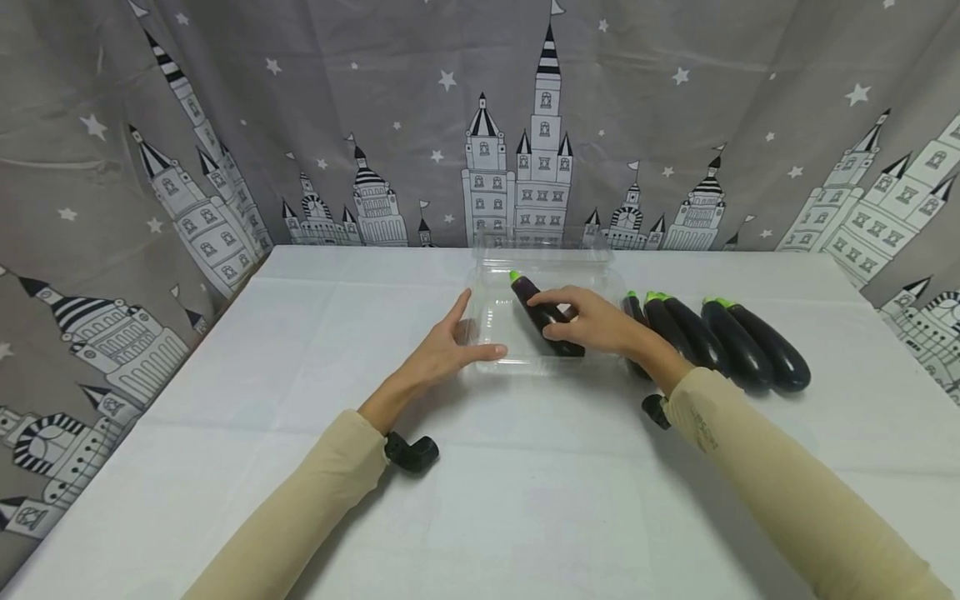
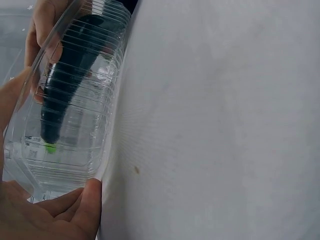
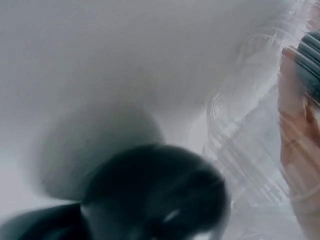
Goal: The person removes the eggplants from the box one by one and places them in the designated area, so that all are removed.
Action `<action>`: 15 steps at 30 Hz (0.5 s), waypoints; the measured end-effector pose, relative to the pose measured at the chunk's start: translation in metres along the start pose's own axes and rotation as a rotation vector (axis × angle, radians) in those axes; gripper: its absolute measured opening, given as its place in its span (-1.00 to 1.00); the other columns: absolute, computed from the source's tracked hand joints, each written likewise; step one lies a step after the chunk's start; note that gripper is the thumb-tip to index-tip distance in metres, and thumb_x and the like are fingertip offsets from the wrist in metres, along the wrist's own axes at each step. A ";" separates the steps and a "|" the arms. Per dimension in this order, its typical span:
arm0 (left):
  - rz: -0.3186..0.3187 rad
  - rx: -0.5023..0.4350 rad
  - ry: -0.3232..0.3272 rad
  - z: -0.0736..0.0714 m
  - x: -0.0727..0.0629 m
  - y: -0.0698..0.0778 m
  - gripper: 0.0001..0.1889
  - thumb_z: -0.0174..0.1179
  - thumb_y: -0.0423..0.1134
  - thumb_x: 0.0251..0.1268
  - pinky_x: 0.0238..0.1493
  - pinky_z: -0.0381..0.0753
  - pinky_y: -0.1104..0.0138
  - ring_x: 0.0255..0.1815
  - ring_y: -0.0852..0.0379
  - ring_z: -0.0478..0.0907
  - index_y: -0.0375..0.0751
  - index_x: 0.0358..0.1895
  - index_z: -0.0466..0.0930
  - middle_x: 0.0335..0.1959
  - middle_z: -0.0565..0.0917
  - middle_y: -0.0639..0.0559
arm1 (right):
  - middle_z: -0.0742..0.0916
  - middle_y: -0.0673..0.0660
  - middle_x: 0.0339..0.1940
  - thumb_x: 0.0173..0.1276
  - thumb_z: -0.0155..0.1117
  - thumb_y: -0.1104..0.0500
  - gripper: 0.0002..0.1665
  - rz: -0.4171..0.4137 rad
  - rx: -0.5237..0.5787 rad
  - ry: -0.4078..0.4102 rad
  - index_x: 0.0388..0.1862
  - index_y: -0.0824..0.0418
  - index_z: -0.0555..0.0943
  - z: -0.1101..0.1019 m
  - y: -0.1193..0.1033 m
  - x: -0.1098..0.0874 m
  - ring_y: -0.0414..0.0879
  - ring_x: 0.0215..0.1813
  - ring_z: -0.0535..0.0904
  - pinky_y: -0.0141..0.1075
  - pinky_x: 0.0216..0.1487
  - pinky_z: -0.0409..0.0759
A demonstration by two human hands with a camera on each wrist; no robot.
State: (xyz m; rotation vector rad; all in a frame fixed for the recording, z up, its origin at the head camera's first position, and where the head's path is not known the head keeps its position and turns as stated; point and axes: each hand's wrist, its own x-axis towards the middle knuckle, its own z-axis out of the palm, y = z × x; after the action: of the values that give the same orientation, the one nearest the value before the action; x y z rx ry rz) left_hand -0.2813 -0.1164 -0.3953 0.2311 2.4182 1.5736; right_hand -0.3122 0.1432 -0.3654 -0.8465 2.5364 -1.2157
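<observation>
A clear plastic container point(image 1: 491, 321) lies on the white cloth, its hinged lid point(image 1: 540, 252) standing up at the back. Inside it, slanted from back left to front right, is a dark purple eggplant point(image 1: 542, 317) with a bright green stem. My right hand point(image 1: 592, 321) pinches that eggplant from above between thumb and fingers. My left hand point(image 1: 442, 346) grips the container's left side, thumb toward the front rim. Through the ribbed plastic wall, the left wrist view shows the eggplant point(image 2: 70, 75) and, low down, fingertips point(image 2: 91, 200) against the container's corner.
To the right of the container several more eggplants point(image 1: 738, 346) lie side by side, stems toward the back; my right forearm passes in front of some. Big, blurred eggplant ends point(image 3: 155, 195) fill the lower right wrist view. A grey castle-print curtain point(image 1: 420, 100) hangs behind the table.
</observation>
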 end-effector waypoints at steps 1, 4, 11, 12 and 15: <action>0.003 0.000 -0.001 0.000 0.000 0.000 0.21 0.48 0.05 0.06 0.44 0.10 -0.05 0.52 -0.12 0.07 0.16 0.62 -0.29 0.51 0.18 -0.26 | 0.55 0.30 0.25 0.32 0.29 0.25 -0.42 0.003 -0.012 0.016 0.34 0.25 0.50 -0.001 -0.001 -0.002 0.12 -0.08 0.60 -0.14 -0.11 0.58; 0.009 0.002 -0.003 0.000 -0.001 0.000 0.20 0.47 0.05 0.07 0.44 0.08 -0.06 0.53 -0.12 0.05 0.18 0.62 -0.29 0.51 0.17 -0.27 | 0.52 0.28 0.29 0.33 0.29 0.22 -0.42 0.013 -0.033 0.059 0.35 0.22 0.49 -0.004 -0.003 -0.006 0.18 0.07 0.53 -0.02 0.06 0.53; 0.011 -0.001 -0.007 0.000 0.001 0.000 0.19 0.46 0.04 0.09 0.45 0.06 -0.07 0.53 -0.13 0.04 0.19 0.62 -0.29 0.51 0.17 -0.27 | 0.50 0.28 0.33 0.36 0.29 0.22 -0.42 0.019 -0.029 0.108 0.36 0.22 0.47 -0.006 -0.002 -0.009 0.22 0.12 0.51 0.05 0.09 0.50; 0.011 -0.002 -0.007 0.000 0.001 -0.001 0.19 0.46 0.04 0.09 0.45 0.07 -0.07 0.53 -0.13 0.04 0.18 0.62 -0.29 0.51 0.17 -0.27 | 0.50 0.29 0.32 0.36 0.29 0.22 -0.42 0.024 -0.025 0.114 0.36 0.22 0.47 -0.006 -0.002 -0.009 0.22 0.09 0.53 0.04 0.05 0.52; 0.008 0.000 -0.008 0.000 0.000 -0.001 0.18 0.45 0.04 0.10 0.44 0.07 -0.08 0.53 -0.14 0.04 0.19 0.62 -0.29 0.51 0.16 -0.27 | 0.50 0.28 0.31 0.35 0.30 0.21 -0.41 0.042 -0.008 0.132 0.36 0.20 0.48 -0.005 -0.001 -0.010 0.20 0.05 0.56 -0.03 -0.07 0.58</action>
State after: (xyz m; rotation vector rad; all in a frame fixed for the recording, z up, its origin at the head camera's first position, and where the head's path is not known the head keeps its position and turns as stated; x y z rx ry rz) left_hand -0.2815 -0.1168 -0.3964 0.2475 2.4142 1.5733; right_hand -0.3061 0.1513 -0.3625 -0.7330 2.6494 -1.2893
